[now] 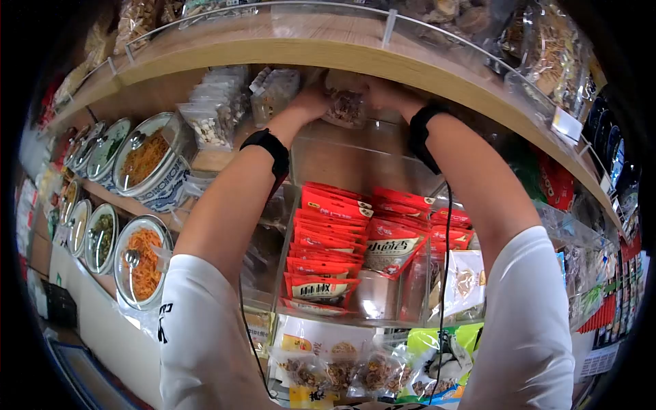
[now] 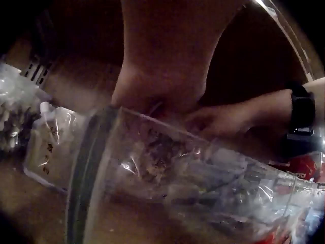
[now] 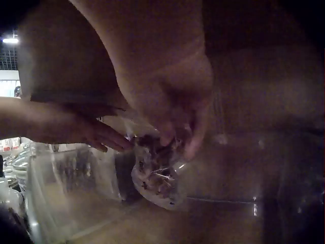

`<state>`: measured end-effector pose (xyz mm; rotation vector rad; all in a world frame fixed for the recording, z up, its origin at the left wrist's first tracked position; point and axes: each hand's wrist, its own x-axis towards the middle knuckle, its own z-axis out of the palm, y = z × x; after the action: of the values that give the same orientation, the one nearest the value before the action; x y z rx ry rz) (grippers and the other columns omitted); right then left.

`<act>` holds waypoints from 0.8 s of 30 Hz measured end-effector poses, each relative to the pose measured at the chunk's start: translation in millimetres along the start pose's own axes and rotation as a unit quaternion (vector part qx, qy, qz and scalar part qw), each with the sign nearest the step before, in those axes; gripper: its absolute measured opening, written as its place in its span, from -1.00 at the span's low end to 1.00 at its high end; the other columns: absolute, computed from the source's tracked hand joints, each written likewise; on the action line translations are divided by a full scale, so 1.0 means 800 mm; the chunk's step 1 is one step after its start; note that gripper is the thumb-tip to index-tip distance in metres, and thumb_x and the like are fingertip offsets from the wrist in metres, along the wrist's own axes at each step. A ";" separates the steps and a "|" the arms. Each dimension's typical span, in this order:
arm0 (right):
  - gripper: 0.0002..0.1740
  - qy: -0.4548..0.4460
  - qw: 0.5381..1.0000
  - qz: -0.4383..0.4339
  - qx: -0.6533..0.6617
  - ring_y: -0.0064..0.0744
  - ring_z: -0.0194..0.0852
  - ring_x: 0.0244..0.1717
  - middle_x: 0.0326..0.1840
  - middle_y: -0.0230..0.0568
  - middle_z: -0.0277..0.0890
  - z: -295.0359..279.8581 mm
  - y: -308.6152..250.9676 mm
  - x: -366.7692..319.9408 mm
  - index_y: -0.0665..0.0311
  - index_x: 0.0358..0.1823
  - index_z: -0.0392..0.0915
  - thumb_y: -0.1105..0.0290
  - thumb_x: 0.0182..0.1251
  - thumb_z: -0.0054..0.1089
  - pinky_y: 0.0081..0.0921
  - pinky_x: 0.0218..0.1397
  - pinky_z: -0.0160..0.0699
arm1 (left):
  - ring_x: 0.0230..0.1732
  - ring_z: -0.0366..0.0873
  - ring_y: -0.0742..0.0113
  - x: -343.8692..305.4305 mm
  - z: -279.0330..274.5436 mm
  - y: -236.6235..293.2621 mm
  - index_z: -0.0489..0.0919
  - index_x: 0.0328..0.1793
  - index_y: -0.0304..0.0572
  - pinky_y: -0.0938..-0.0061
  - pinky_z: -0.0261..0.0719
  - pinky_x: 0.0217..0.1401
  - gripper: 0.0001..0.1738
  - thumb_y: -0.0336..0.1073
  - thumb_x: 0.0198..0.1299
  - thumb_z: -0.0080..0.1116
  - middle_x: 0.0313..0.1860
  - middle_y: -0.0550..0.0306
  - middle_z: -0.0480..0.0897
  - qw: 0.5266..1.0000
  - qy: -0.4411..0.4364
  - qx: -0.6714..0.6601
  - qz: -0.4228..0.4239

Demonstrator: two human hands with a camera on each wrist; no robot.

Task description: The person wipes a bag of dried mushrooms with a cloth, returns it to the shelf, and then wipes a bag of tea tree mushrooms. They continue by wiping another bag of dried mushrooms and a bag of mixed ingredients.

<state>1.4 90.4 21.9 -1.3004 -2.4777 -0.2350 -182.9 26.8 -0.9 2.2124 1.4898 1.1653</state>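
Under the upper shelf, a small clear plastic bag of dried brown food [image 1: 346, 109] is between the two hands. My right hand [image 3: 175, 101] comes down over the bag's top and pinches it between thumb and fingers. My left hand [image 1: 311, 102] is at the bag's other side. Its fingers look fairly straight in the right wrist view, with the fingertips right at the bag's edge. Through a clear divider in the left wrist view, the bag's dark contents [image 2: 160, 155] show, while the left fingertips are hidden.
Packets of white pieces [image 1: 212, 119] stand left of the hands. Below are red seasoning packets [image 1: 328, 242] in a clear-walled bin [image 1: 283, 253]. Lidded bowls [image 1: 147, 154] line the left side. The wooden shelf edge [image 1: 273, 51] overhangs the hands. Cables [image 1: 447, 253] hang from the wrists.
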 end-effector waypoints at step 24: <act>-0.79 -0.070 0.996 -0.048 -0.024 -0.23 0.48 -0.36 -0.33 -0.02 0.51 0.086 0.040 0.100 0.36 -0.23 0.44 0.47 0.08 0.08 -0.30 -0.34 0.49 | -0.05 0.51 0.02 0.013 0.015 -0.057 0.57 -0.18 -0.16 0.35 0.45 0.01 -0.68 -0.46 -0.02 -0.17 -0.13 -0.06 0.59 0.984 0.028 -0.107 0.138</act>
<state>-29.2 190.5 -13.3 -1.2575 -2.6723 -0.2345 -203.5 59.4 -29.8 2.3024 1.0398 1.4064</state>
